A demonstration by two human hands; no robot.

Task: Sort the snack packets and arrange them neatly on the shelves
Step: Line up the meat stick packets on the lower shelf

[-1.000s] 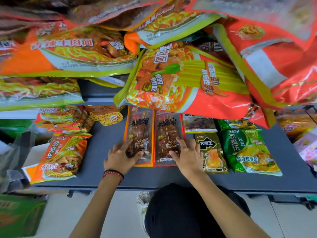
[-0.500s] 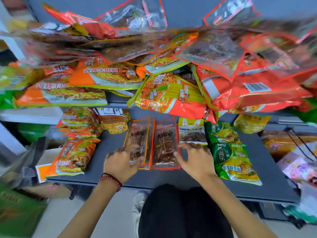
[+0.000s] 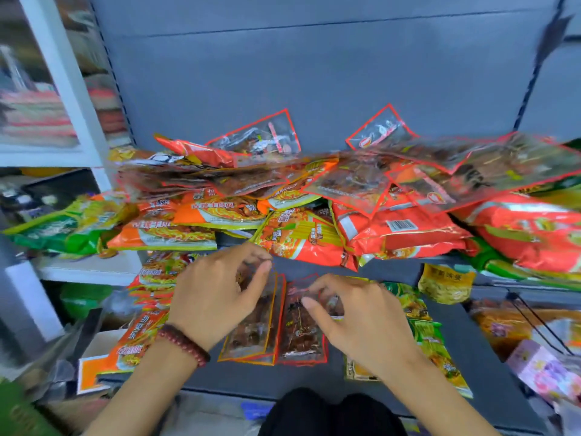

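We've got two bare hands in shot, the left hand [image 3: 217, 297] and the right hand [image 3: 361, 319]. Both arms come up bare from the bottom edge, the left forearm [image 3: 141, 394] and the right forearm [image 3: 440, 401].

On the left wrist we spot a bracelet [image 3: 185, 344]: small round beads, dark red shading to brown, strung close together and sitting snug. It looks to us like more than one row.

Down at bottom centre we pick out a black garment [image 3: 330, 413], plain and matte, with a fold running down its middle. We can't tell what kind of clothing it is. Blur softens the fingertips.
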